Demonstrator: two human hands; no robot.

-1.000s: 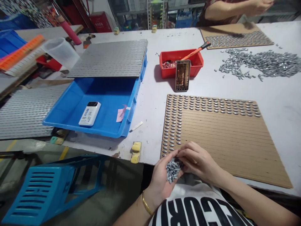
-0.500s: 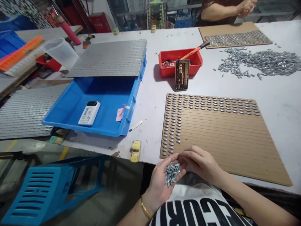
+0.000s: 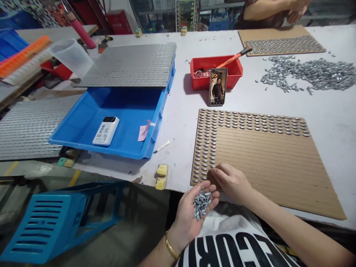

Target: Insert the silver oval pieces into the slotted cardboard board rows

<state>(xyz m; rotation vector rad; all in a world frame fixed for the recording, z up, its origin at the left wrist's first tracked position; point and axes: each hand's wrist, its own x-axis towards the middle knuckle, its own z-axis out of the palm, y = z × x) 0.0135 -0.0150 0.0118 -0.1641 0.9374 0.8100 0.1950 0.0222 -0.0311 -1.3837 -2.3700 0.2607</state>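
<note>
My left hand (image 3: 191, 207) is palm up and cupped just off the near edge of the board, holding a small heap of spindle-shaped silver metal pieces (image 3: 201, 204). Over the near left part of a ridged brown cardboard board (image 3: 267, 163), the thumb and fingers of my right hand (image 3: 232, 183) are pinched together. Its fingertips touch down at the near end of the third column of pieces; what lies between them is hidden. Similar pieces sit in rows along the board's far side and in columns down its left side.
A phone (image 3: 218, 87) leans on a red bin (image 3: 237, 70). Loose pieces (image 3: 314, 74) lie heaped at the far right, near another filled board (image 3: 267, 35) and a co-worker's arms (image 3: 264, 11). Left stand a blue tray (image 3: 125, 148) holding a white device (image 3: 106, 131), and a blue stool (image 3: 36, 218).
My right hand has moved from above the left palm up and forward onto the board, at the third column. The left hand stays cupped with the pieces; its fingers now show more fully.
</note>
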